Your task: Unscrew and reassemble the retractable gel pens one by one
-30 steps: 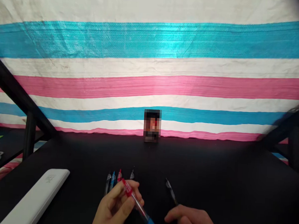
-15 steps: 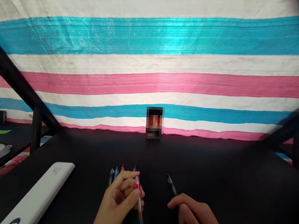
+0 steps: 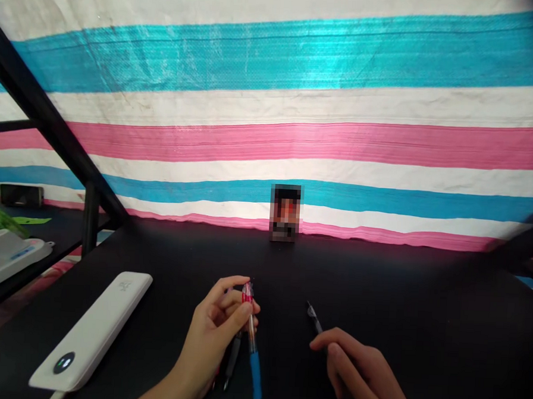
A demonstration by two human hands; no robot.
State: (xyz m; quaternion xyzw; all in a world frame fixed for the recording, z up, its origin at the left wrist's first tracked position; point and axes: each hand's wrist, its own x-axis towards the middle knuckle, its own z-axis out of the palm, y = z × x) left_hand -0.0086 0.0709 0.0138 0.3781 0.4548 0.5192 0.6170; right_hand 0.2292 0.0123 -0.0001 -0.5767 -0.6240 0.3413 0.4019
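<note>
My left hand is closed around a pen with a red cap end, a clear barrel and a blue grip; it points away from me over the black table. Under this hand lie other pens, mostly hidden. My right hand rests on the table with its fingers curled over a black pen, whose tip sticks out beyond the fingertips.
A white power bank with a lit indicator lies at the left front. A small blurred card stands against the striped blue, pink and white tarp. A black metal frame and a neighbouring table with white objects are on the left.
My left hand has turned the red-capped pen from slanting to nearly straight away from me and now covers the row of pens. The view has tilted down a little.
</note>
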